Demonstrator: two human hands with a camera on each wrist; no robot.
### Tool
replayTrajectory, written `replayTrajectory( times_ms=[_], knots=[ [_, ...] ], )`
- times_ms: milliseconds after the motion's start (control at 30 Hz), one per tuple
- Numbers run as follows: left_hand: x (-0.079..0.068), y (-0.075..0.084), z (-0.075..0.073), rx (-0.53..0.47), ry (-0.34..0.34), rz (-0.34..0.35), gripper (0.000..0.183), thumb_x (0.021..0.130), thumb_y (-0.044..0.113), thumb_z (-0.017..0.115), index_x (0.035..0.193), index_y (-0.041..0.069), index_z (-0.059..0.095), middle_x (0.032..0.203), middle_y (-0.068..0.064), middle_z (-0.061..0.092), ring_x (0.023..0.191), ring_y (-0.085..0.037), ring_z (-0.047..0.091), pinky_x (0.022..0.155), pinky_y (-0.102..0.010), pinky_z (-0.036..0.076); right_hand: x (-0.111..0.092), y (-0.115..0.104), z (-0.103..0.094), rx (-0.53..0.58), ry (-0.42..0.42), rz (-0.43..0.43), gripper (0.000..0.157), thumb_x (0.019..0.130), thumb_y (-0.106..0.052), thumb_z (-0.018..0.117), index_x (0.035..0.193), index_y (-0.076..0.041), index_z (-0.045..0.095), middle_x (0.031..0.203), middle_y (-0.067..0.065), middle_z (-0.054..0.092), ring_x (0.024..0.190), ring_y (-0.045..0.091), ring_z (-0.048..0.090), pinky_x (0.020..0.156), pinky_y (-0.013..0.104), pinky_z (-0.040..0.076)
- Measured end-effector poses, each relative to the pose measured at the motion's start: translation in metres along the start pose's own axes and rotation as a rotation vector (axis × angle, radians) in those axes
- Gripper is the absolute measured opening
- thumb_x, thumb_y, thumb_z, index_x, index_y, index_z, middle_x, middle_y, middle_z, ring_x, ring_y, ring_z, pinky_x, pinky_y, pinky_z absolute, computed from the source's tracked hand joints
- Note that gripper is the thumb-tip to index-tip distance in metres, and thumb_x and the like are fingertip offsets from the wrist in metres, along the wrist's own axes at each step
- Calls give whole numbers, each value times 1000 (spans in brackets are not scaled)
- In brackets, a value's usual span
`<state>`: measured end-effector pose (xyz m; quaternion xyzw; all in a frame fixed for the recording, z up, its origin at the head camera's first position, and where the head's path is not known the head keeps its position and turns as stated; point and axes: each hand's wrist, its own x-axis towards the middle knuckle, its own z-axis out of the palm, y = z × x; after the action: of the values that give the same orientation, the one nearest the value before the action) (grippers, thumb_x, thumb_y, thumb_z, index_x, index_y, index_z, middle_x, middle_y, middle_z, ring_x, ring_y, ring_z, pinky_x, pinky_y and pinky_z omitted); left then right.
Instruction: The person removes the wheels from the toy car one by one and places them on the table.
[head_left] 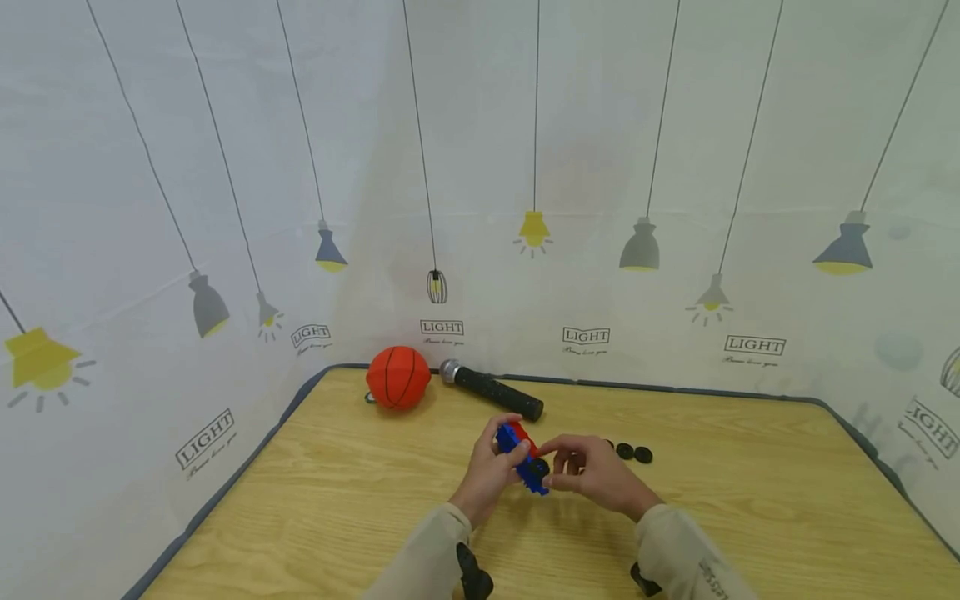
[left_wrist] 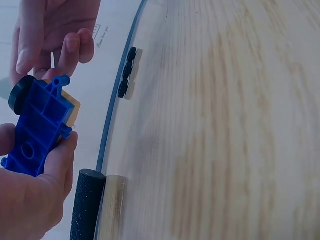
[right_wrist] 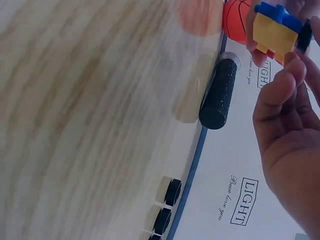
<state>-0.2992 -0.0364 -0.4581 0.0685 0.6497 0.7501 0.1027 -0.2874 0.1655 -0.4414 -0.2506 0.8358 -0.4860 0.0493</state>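
Observation:
A toy car with a blue underside, a red part and a yellow body is held in my left hand. The thumb and fingers grip it by its sides, off the table. In the left wrist view, the hollow ribbed blue base faces the camera, with bare axle stubs along one edge. A black wheel sits at the opposite edge. My right hand has its curled fingers and thumb at this wheel. The yellow body shows in the right wrist view.
Several loose black wheels lie on the wooden table, right of the hands. Beyond the hands lies a black microphone with a silver head. Left of it stands a red toy basketball. A lamp-patterned white curtain surrounds the table.

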Motion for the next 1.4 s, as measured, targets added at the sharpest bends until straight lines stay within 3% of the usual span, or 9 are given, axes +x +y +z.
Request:
replayTrajectory(
  times_ms=[400, 533, 700, 833, 933, 1100, 1267, 1400],
  knots=[
    [0, -1, -2, -24, 12, 1, 50, 102, 14, 58, 147, 25, 39, 143, -26, 43, 121, -32, 59, 100, -54, 53, 0, 1, 6, -40, 57, 33, 32, 87, -20, 79, 117, -13, 72, 84, 6, 66, 64, 10, 55, 55, 24, 47],
    [0, -2, -5, -7, 11, 20, 49, 101, 17, 60, 146, 21, 40, 141, -27, 45, 119, -31, 61, 99, -51, 54, 2, -1, 5, -50, 67, 51, 30, 86, -20, 79, 115, -13, 72, 83, 5, 65, 65, 12, 55, 55, 25, 47],
    [-2, -3, -7, 14, 52, 48, 36, 100, 16, 61, 132, 12, 46, 137, -28, 47, 116, -31, 63, 96, -47, 57, 2, -3, 2, -82, 110, 94, 28, 86, -18, 78, 113, -13, 72, 81, 3, 63, 66, 15, 55, 57, 26, 46],
    [-3, -2, -10, -3, 76, 28, 27, 95, 10, 67, 114, 7, 47, 120, -19, 51, 107, -31, 66, 92, -47, 58, 0, -4, 1, -110, 179, 132, 27, 86, -15, 78, 112, -14, 71, 78, 3, 62, 65, 16, 54, 57, 26, 45],
    [-3, -2, -13, 20, 36, -37, 34, 90, 6, 71, 114, 7, 47, 116, -15, 49, 103, -30, 65, 88, -45, 60, -1, -5, 1, -116, 226, 160, 27, 86, -12, 78, 112, -15, 71, 77, 3, 62, 65, 17, 52, 56, 26, 45],
    [-2, -2, -11, 64, -110, -130, 36, 91, 7, 70, 120, 12, 48, 122, -20, 52, 102, -30, 69, 85, -43, 61, 0, -6, 2, -79, 244, 174, 30, 88, -6, 74, 117, -15, 69, 78, 5, 62, 62, 18, 56, 54, 27, 48],
    [-3, -1, -9, 32, -231, -151, 21, 97, 8, 63, 101, 17, 44, 127, -24, 60, 106, -38, 73, 85, -44, 61, 0, -6, 2, -32, 218, 147, 31, 91, -3, 69, 120, -12, 67, 83, 8, 64, 62, 20, 59, 53, 29, 51],
    [-5, -1, -8, 13, -275, -159, 20, 102, 13, 58, 94, 18, 40, 132, -24, 62, 107, -40, 72, 82, -44, 62, -1, -7, 3, -2, 197, 146, 32, 91, -2, 67, 122, -11, 66, 86, 10, 65, 63, 20, 60, 54, 29, 52]
  ],
)
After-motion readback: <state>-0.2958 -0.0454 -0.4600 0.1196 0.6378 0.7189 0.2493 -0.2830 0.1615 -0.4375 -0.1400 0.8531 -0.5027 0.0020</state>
